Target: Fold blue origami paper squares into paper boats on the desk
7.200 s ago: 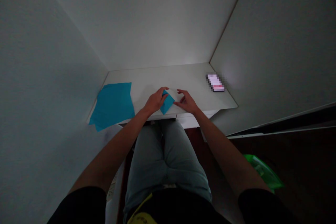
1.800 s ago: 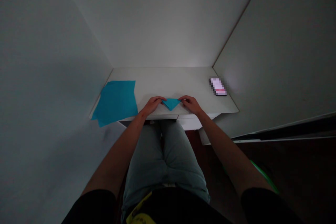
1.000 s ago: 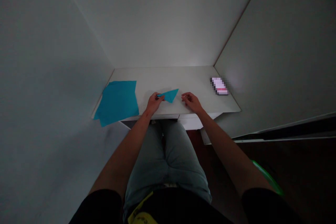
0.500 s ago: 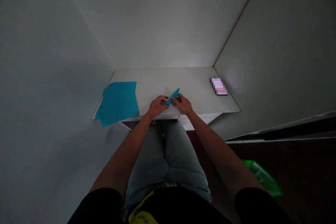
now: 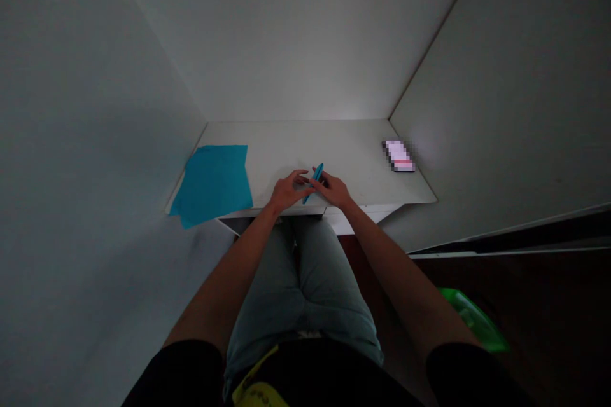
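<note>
A small folded piece of blue paper stands nearly on edge above the front of the white desk, between my two hands. My right hand pinches it from the right side. My left hand is at its left, fingers stretched toward the paper and touching its lower end. Only a narrow blue strip of the paper shows between the fingers.
A stack of flat blue paper sheets lies at the desk's left end, overhanging the front edge. A blurred small object lies at the right near the wall. Walls close the desk on three sides. A green object sits on the dark floor.
The folded paper was a flat triangle held at both corners; my left hand lifted it, my right hand came in, and it is now turned edge-on between both hands.
</note>
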Motion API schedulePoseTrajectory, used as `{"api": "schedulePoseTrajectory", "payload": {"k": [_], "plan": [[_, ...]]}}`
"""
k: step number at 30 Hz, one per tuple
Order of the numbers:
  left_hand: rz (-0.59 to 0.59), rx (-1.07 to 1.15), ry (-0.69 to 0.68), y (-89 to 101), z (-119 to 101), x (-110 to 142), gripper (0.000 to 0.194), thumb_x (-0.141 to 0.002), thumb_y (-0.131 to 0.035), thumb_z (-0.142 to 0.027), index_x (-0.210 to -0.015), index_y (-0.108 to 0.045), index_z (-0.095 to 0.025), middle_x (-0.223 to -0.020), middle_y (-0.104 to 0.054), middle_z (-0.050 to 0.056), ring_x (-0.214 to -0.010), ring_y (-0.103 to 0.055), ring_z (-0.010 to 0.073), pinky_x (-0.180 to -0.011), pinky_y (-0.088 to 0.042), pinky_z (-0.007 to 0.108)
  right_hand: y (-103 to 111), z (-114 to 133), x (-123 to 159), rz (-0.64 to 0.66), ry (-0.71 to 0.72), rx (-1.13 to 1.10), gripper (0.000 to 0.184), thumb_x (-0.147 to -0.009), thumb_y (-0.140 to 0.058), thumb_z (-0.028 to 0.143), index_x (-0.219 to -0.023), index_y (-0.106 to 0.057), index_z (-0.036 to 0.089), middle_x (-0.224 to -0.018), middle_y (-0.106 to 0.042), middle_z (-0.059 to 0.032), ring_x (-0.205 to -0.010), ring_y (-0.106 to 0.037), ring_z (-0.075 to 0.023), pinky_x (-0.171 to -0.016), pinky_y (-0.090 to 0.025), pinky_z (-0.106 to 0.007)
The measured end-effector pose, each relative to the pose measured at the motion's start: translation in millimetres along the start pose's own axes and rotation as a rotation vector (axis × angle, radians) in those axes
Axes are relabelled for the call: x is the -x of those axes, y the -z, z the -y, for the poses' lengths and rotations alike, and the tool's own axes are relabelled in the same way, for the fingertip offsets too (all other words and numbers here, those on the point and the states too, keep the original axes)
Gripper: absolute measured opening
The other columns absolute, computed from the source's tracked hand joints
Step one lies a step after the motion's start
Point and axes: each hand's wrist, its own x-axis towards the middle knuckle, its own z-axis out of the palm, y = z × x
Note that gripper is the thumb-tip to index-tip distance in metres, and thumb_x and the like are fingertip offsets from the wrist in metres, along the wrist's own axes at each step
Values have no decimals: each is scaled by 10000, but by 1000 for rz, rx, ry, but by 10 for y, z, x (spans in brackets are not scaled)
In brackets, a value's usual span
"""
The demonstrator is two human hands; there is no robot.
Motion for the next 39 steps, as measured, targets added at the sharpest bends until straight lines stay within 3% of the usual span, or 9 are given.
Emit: {"api": "schedulePoseTrajectory", "payload": {"k": [7, 10, 15, 24, 28, 32, 39], "plan": [[61, 15, -12, 27, 26, -10, 547, -905, -793, -433, -1425, -680, -303, -1144, -820, 34, -1105, -759, 239, -1053, -538, 374, -6, -37, 4, 1, 34, 2, 670, -1013, -526, 751, -1501, -653, 309, -993, -815, -55, -943, -755, -283, -803, -548, -348], [33, 15, 14, 20, 69, -20, 535, -941, -720, -381, -1465, -660, -296, -1098, -805, 31, -932, -751, 200, -926, -558, 332, 9, -20, 10, 13, 36, -13, 626, -1011, -564, 705, -1474, -665, 296, -992, -806, -53, -847, -738, -252, -756, -535, -341], [-30, 2, 28, 14, 86, -22, 576, -945, -632, -285, -1521, -628, -311, -935, -747, 0, -726, -657, 153, -756, -520, 279, 13, -35, 16, -16, 69, -88, 733, -955, -696, 541, -1627, -486, 337, -1038, -787, -25, -797, -708, -208, -753, -538, -333], [-133, 67, 86, -43, 111, -22, 528, -1052, -493, -392, -1556, -595, -270, -828, -740, 12, -712, -678, 196, -756, -526, 307, -35, -89, -15, -77, 52, -276, 346, -989, -595, 450, -1294, -650, 298, -1039, -781, -1, -712, -653, -150, -696, -520, -291], [-99, 33, 67, -43, 130, -26, 489, -1055, -503, -389, -1513, -629, -274, -890, -771, 21, -781, -714, 206, -791, -535, 308, -29, -60, -15, -52, 19, -307, 481, -989, -618, 531, -1414, -584, 309, -1051, -788, -5, -713, -677, -154, -703, -541, -300], [-79, -62, 46, -34, 97, -7, 491, -1007, -614, -368, -1493, -647, -304, -953, -773, 16, -772, -696, 181, -763, -511, 286, -6, -16, 14, -46, 24, -241, 593, -944, -692, 604, -1457, -578, 329, -1055, -792, -19, -757, -699, -183, -718, -541, -323], [-77, -97, 38, -32, 34, 9, 543, -1041, -583, -463, -1559, -595, -299, -857, -737, 12, -739, -661, 182, -753, -484, 291, -2, -2, 21, -32, 19, -65, 455, -1001, -621, 468, -1443, -629, 362, -1033, -791, -13, -816, -715, -211, -754, -529, -333]]}}
